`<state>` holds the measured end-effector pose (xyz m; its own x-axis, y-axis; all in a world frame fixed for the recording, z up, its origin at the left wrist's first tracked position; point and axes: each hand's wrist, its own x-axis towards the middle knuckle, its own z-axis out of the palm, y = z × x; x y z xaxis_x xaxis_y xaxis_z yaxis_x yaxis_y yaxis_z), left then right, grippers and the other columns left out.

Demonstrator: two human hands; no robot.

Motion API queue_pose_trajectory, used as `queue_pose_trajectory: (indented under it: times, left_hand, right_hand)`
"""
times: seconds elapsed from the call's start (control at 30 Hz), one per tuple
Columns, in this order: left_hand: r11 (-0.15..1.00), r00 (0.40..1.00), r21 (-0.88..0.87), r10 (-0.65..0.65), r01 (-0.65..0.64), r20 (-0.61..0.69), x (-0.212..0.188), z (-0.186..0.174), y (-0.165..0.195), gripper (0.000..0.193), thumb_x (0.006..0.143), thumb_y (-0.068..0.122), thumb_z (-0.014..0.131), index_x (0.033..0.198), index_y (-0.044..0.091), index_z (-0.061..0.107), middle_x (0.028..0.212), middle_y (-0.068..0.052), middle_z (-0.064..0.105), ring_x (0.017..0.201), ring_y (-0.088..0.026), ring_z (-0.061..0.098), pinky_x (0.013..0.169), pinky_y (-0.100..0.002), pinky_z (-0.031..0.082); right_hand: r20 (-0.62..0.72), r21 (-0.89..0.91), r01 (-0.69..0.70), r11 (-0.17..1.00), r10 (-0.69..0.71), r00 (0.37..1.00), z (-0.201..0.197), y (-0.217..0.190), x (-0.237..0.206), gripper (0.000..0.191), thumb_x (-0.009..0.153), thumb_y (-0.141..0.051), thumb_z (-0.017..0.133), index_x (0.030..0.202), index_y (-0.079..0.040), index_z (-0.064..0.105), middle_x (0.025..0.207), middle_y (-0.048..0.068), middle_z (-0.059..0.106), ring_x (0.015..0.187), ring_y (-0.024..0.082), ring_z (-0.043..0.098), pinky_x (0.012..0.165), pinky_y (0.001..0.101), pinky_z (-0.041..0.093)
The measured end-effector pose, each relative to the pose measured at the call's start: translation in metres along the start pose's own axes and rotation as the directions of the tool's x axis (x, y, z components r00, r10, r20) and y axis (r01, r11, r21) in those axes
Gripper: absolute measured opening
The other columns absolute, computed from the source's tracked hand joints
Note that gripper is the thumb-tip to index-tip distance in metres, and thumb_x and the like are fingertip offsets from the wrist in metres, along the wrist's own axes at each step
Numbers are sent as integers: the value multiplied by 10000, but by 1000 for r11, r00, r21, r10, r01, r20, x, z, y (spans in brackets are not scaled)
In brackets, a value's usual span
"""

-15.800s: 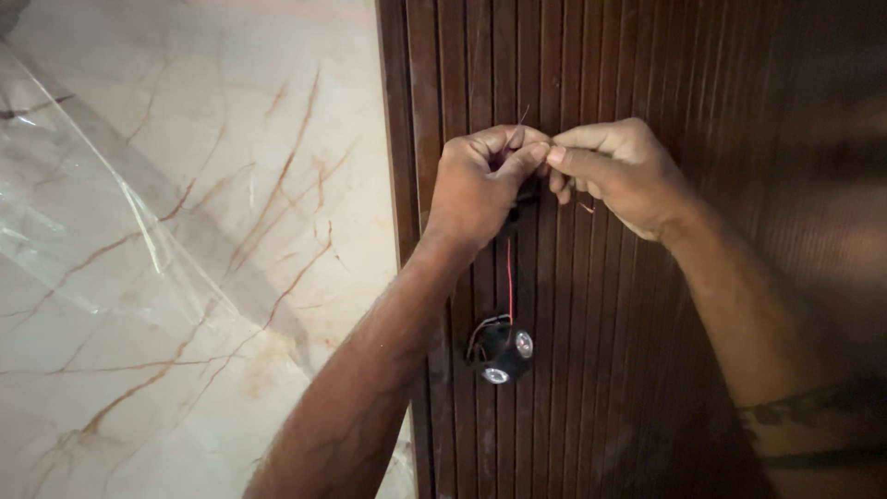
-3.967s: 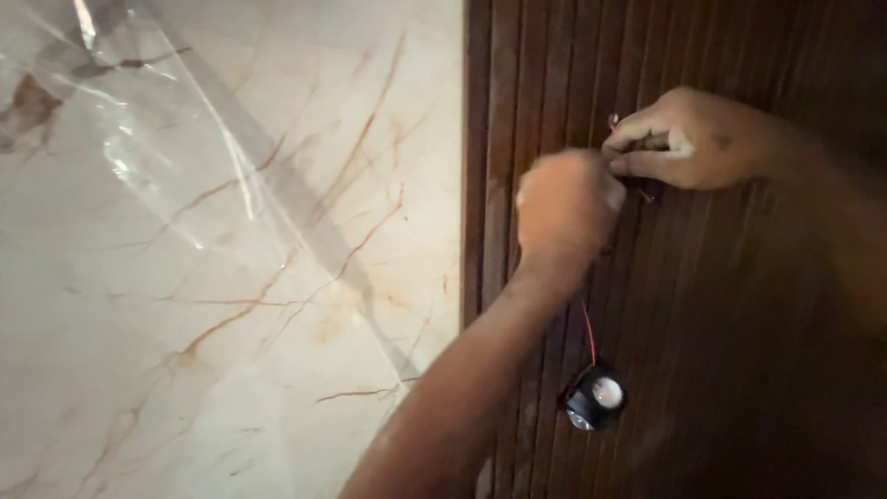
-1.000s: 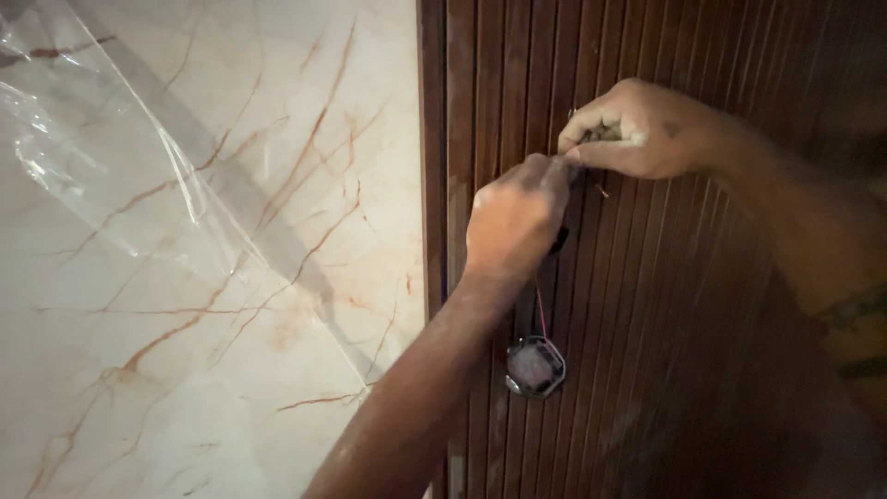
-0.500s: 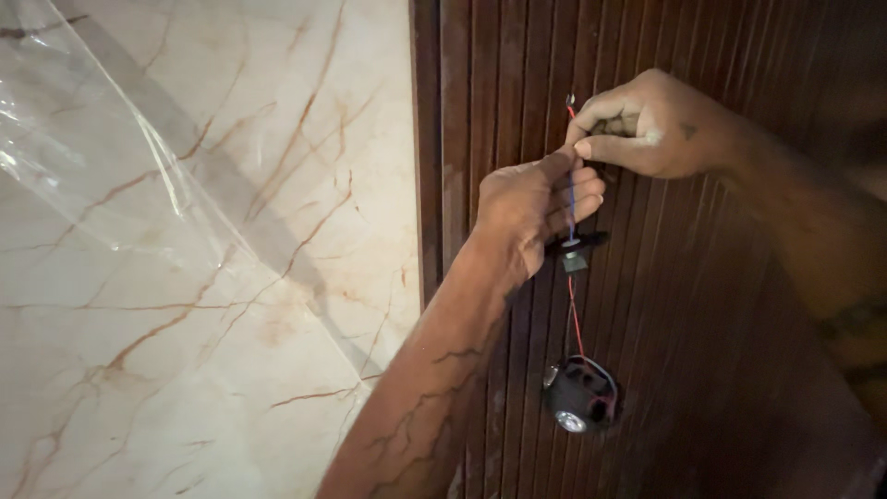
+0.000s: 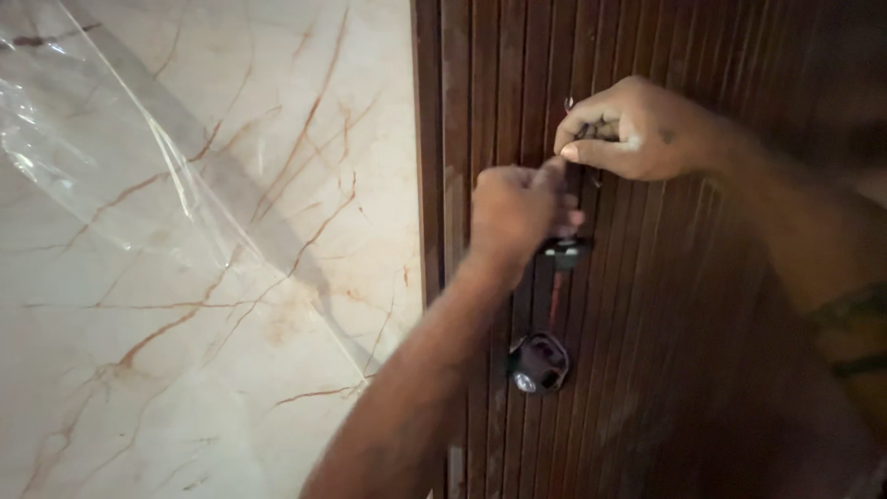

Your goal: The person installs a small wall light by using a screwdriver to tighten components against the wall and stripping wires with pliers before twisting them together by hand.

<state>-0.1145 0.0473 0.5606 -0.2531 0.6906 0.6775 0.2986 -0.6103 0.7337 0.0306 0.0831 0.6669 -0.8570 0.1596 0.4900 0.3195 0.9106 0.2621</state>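
Head camera view shows two bare hands working against a dark brown ribbed wooden panel [image 5: 702,305]. Left hand [image 5: 517,208] is curled shut, its fingers pinched on a thin red wire [image 5: 554,291] that runs down the panel; just below its knuckles sits a small black connector [image 5: 564,249] on that wire. Lower down, a small round black fitting with a pale lens [image 5: 538,362] hangs at the wire's end, lying against the ribs. Right hand [image 5: 633,129], higher and to the right, is closed with thumb and forefinger nipping the wire's upper end, almost touching the left hand. Left of the panel is a cream marble wall with rust-coloured veins [image 5: 185,351], partly covered by a loose clear plastic film [image 5: 102,157].
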Motion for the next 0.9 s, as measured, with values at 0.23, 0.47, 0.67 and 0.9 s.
queue_pose_trajectory:
  times: [0.23, 0.47, 0.67, 0.9]
  left_hand:
    - [657, 946, -683, -254, 321, 201, 8, 1, 2, 275, 1036, 157, 570, 1054, -94, 679, 866, -152, 741, 721, -209, 734, 689, -314, 645]
    - [993, 967, -70, 79, -99, -240, 1, 6, 6, 147, 904, 102, 697, 918, -13, 788, 744, -144, 779, 649, -166, 760, 598, -306, 619]
    - [587, 670, 654, 725, -478, -160, -5, 0, 4, 145, 897, 185, 725, 864, 61, 792, 776, -124, 756, 652, -233, 707, 604, -371, 574]
    - [835, 969, -492, -213, 246, 122, 6, -7, 17, 342, 1011, 234, 618, 889, -77, 692, 746, -156, 711, 584, -208, 696, 530, -316, 622]
  right_hand:
    - [-92, 113, 133, 985, -123, 988, 1, 7, -5, 223, 940, -189, 689, 1057, -3, 725, 934, 124, 774, 863, 211, 771, 825, 353, 636]
    - [-80, 13, 98, 995, -96, 992, 0, 4, -5, 213, 933, -192, 700, 1047, -16, 738, 895, 119, 773, 764, 194, 751, 710, 338, 620]
    - [-11, -50, -40, 998, 39, 999, 1, 3, -1, 242, 925, -236, 707, 1082, -58, 752, 836, 96, 781, 621, 202, 717, 561, 346, 578]
    - [-113, 55, 200, 978, -192, 975, 5, 9, -4, 237, 978, -228, 693, 1101, -31, 739, 937, 94, 778, 819, 167, 756, 747, 307, 603]
